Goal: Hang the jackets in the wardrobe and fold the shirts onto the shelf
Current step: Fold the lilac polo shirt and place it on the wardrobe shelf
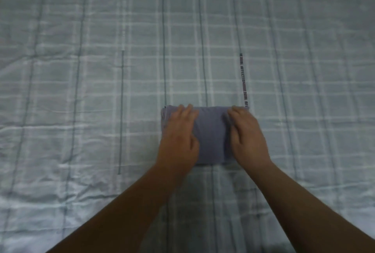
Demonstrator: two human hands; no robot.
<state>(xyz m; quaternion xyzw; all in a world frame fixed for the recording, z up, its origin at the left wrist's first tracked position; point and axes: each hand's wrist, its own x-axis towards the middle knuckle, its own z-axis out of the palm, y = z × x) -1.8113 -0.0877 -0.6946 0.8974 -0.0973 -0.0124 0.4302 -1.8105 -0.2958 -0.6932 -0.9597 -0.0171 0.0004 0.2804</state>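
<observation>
A blue-grey shirt, folded into a small rectangle, lies on the bed in the middle of the head view. My left hand lies flat on its left part with straight fingers pointing away from me. My right hand lies flat on its right part in the same way. Both hands press on the cloth and cover its two side edges. No jacket, wardrobe or shelf is in view.
A pale blue-green checked bedspread fills the whole view, with light creases. A thin band with printed letters runs away from the shirt's far right corner.
</observation>
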